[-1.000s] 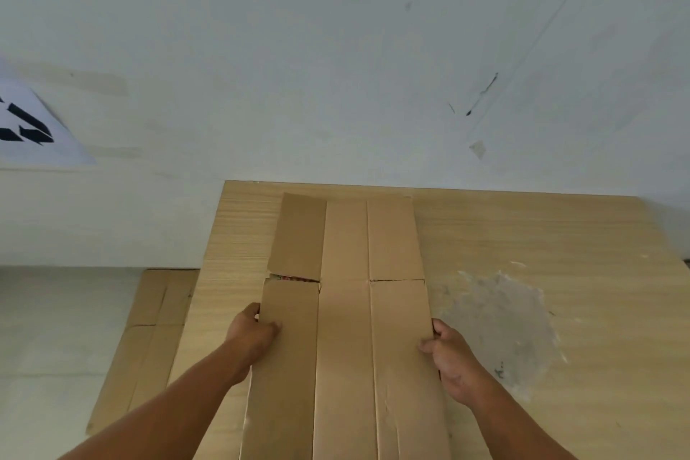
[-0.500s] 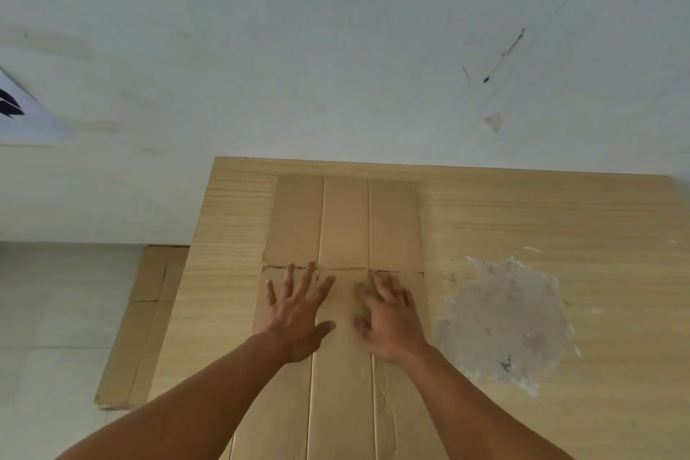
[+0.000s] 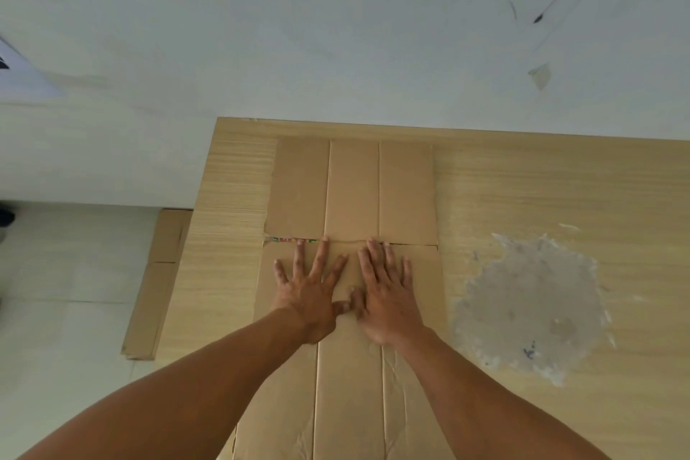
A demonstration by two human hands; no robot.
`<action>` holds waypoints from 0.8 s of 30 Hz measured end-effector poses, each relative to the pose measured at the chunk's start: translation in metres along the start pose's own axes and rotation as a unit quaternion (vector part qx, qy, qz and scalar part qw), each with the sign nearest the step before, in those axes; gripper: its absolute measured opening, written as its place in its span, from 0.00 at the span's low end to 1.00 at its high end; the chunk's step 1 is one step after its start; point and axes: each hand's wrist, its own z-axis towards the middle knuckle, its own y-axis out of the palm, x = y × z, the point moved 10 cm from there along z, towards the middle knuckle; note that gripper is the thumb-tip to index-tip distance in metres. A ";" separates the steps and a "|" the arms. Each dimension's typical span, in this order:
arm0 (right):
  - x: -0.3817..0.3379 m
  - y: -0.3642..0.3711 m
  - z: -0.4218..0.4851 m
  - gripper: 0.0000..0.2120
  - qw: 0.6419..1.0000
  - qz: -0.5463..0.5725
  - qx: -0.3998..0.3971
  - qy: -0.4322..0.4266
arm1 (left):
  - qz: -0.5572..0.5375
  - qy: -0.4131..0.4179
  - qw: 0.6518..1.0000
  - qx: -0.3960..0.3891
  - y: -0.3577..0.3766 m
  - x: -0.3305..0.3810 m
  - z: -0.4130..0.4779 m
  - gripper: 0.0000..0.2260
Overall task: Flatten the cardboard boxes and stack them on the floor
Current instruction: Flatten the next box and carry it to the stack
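Wall: a pale painted wall (image 3: 298,30) with scuffs stands behind the desk, and a white printed sheet (image 3: 22,75) shows at the far left.
Desk: the light wood-grain desk (image 3: 522,179) has a worn grey patch (image 3: 530,302) just right of the box.
Flattened cardboard box: the flattened cardboard box (image 3: 351,194) lies lengthwise on the desk, from near the far edge towards me and out of the bottom of the view. It has three long panels with two creases between them. A cross slit parts the far flaps from the body, and a strip of coloured print (image 3: 291,239) shows in the slit.
Left grip: my left grip (image 3: 310,291) lies palm down with its fingers straight and spread, pressing the left and middle panels just short of the slit. It clasps nothing.
Right grip: my right grip (image 3: 384,295) lies flat beside it with straight fingers on the middle and right panels. The thumbs touch or nearly touch.
Floor stack: the cardboard stack (image 3: 157,284) lies flat on the pale floor (image 3: 67,273), left of the desk and up against the wall.
Handling: I judge the box light and stiff within each panel. It should hinge at the creases and spring back a little. The smooth face may let my palms slide.
Hold: I would take the two long side edges near mid-length, one grip on each.
Risk: the far flaps may droop at the slit when the box is lifted.
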 end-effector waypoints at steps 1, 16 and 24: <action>0.001 0.003 0.001 0.35 1.000 -0.010 -0.007 0.001 | 0.000 -0.001 1.000 0.001 0.001 -0.001 0.000 0.34; 0.072 -0.025 -0.056 0.43 0.982 0.070 0.091 0.147 | -0.161 -0.012 0.980 0.114 -0.013 -0.045 -0.030 0.35; 0.106 -0.019 -0.089 0.47 0.900 0.212 0.073 0.373 | -0.395 -0.268 0.865 0.158 0.011 -0.107 -0.077 0.38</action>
